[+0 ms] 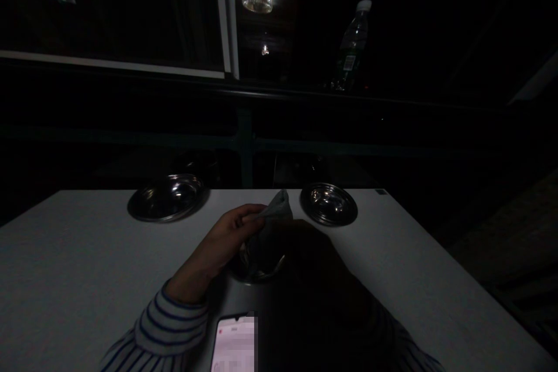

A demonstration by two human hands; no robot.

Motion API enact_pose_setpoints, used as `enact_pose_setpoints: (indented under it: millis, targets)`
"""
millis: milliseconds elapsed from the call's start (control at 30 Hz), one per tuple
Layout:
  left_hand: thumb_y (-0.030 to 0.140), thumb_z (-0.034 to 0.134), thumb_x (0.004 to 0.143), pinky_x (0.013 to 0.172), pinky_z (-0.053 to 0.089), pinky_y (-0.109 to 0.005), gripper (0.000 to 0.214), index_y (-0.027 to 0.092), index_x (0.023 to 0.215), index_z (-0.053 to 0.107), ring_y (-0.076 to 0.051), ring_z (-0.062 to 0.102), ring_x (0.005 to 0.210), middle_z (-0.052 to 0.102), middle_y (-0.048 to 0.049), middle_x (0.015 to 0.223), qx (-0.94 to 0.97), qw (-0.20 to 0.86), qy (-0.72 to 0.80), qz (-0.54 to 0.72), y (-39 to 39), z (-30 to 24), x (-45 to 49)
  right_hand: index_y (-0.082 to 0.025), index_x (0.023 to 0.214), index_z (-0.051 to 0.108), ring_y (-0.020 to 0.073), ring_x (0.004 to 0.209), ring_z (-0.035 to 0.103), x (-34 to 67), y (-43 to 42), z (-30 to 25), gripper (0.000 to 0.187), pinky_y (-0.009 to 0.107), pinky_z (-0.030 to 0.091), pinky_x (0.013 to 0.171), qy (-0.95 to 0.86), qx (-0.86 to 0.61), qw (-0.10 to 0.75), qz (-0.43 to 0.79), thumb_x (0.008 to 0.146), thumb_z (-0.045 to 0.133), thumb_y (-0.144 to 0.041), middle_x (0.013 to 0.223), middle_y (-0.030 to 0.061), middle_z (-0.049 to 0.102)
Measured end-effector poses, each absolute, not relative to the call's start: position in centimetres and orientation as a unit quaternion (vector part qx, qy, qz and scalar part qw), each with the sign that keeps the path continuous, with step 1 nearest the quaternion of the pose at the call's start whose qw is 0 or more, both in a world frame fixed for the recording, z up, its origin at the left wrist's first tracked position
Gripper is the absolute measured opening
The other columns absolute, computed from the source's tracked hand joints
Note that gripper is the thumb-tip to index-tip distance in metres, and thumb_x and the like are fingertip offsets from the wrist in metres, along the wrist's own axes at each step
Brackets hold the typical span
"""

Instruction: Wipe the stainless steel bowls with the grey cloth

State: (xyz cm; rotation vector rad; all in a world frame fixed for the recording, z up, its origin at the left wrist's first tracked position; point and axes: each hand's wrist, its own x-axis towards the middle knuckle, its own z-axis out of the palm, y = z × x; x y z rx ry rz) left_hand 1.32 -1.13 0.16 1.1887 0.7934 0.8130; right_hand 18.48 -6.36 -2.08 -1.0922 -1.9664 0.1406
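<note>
- The left hand (231, 232) is closed in a pinch, thumb and fingers gripping a pale, folded cloth (279, 206), which could be paper for all I can make out.
- That pale cloth is held up near the middle of the desk (65, 261), towards its far edge, its top gathered into a blunt peak.
- The right hand (311, 244) comes in from the other side, beside the cloth, but it is so deep in shadow that I cannot tell whether its fingers are spread or gripping anything.
- Just beneath the two hands there is a round metal dish (257, 280); only the near part of its rim catches the light, the rest being hidden or dark.
- A shiny metal bowl (165, 199) sits near the far edge, out beyond the left hand.
- A smaller metal plate (329, 204), just as glossy, lies on the other side, beyond the right hand.
- Close to the person, between the forearms, a phone (235, 346) lies with its screen lit.
- The left wrist is in a light sleeve (170, 322) with dark blue stripes.
- Past the desk, a clear bottle (353, 43) with a white cap stands near the window frame (224, 17), its base lost in the gloom.
- A round lamp (257, 1) glows by the frame.
</note>
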Motion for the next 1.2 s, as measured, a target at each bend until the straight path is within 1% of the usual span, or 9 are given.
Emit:
enact_pose_setpoints:
  millis: [133,233,367,500,700,833,900,1067,1200]
  targets:
    - [0.026,0.064,0.072,0.077,0.047,-0.028,0.029,0.018,0.1,0.065,-0.018,0.064,0.083,0.07,-0.005,0.094,0.567,0.668,0.348,0.333,-1.2,0.4,0.8,-0.024,0.121,0.048,0.0203,0.109,0.053,20.4,-6.9,-0.9,0.037,0.038,0.046,0.088,-0.708,-0.501,0.494,0.069,0.085,0.05,-0.029,0.122,0.0089,0.054]
    - [0.023,0.063,0.071,0.079,0.047,-0.029,0.023,0.02,0.094,0.068,-0.019,0.064,0.087,0.07,-0.0046,0.096,0.591,0.665,0.337,0.308,-1.4,0.7,0.6,-0.023,0.129,0.039,0.0193,0.109,0.053,21.1,-6.7,-0.6,0.053,0.035,0.047,0.087,-0.698,-0.502,0.465,0.209,0.08,0.057,-0.03,0.127,0.0092,0.05]
    - [0.011,0.061,0.068,0.089,0.043,-0.031,0.033,0.024,0.098,0.067,-0.018,0.06,0.099,0.067,-0.003,0.106,0.625,0.662,0.299,0.287,-1.3,0.8,0.3,-0.019,0.095,0.059,0.0153,0.083,0.063,20.9,-6.5,-0.3,0.018,0.029,0.052,0.072,-0.659,-0.498,0.48,0.297,0.08,0.056,-0.028,0.091,0.0032,0.065]
    - [0.007,0.06,0.066,0.091,0.041,-0.033,0.046,0.024,0.109,0.063,-0.019,0.058,0.104,0.064,-0.0046,0.112,0.648,0.658,0.279,0.264,-1.1,0.4,0.2,-0.018,0.086,0.06,0.0135,0.075,0.063,20.6,-6.8,0.3,0.009,0.026,0.051,0.065,-0.645,-0.522,0.485,0.277,0.079,0.057,-0.024,0.082,0.0004,0.066]
    - [0.026,0.059,0.074,0.076,0.047,-0.03,0.019,0.02,0.087,0.07,-0.02,0.063,0.084,0.07,-0.0045,0.087,0.69,0.603,0.325,0.233,-1.3,-0.1,1.0,-0.021,0.107,0.059,0.0185,0.099,0.059,20.5,-6.9,-0.3,0.026,0.035,0.048,0.084,-0.7,-0.525,0.435,0.215,0.084,0.052,-0.029,0.107,0.0055,0.064]
    - [0.038,0.057,0.076,0.066,0.048,-0.029,0.026,0.018,0.088,0.068,-0.019,0.063,0.072,0.068,-0.0026,0.076,0.629,0.609,0.379,0.301,-1.2,-0.4,1.6,-0.018,0.121,0.05,0.0239,0.112,0.051,20.4,-6.5,-0.9,0.041,0.043,0.043,0.093,-0.69,-0.557,0.452,0.093,0.083,0.052,-0.033,0.123,0.0118,0.053]
    - [0.04,0.058,0.075,0.067,0.047,-0.029,0.032,0.017,0.096,0.066,-0.018,0.063,0.072,0.068,-0.0025,0.078,0.591,0.62,0.387,0.343,-1.3,-0.5,1.9,-0.019,0.125,0.047,0.024,0.115,0.049,19.9,-6.5,-0.6,0.045,0.042,0.041,0.096,-0.723,-0.517,0.44,0.13,0.082,0.053,-0.03,0.127,0.011,0.051]
    - [0.042,0.059,0.074,0.071,0.047,-0.03,0.034,0.017,0.097,0.064,-0.018,0.063,0.075,0.069,-0.0035,0.083,0.506,0.695,0.353,0.369,-2.4,0.1,2.6,-0.025,0.133,0.036,0.0193,0.108,0.056,17.9,-6.8,0.3,0.055,0.032,0.051,0.087,-0.718,-0.4,0.43,0.374,0.082,0.054,-0.03,0.123,0.0062,0.055]
    - [0.044,0.057,0.075,0.078,0.046,-0.033,0.036,0.018,0.097,0.065,-0.02,0.063,0.081,0.07,-0.0058,0.088,0.482,0.731,0.321,0.362,-3.3,1.0,2.5,-0.025,0.131,0.041,0.0192,0.114,0.052,17.5,-6.6,-0.5,0.05,0.033,0.047,0.092,-0.665,-0.398,0.484,0.406,0.084,0.051,-0.038,0.126,0.0055,0.053]
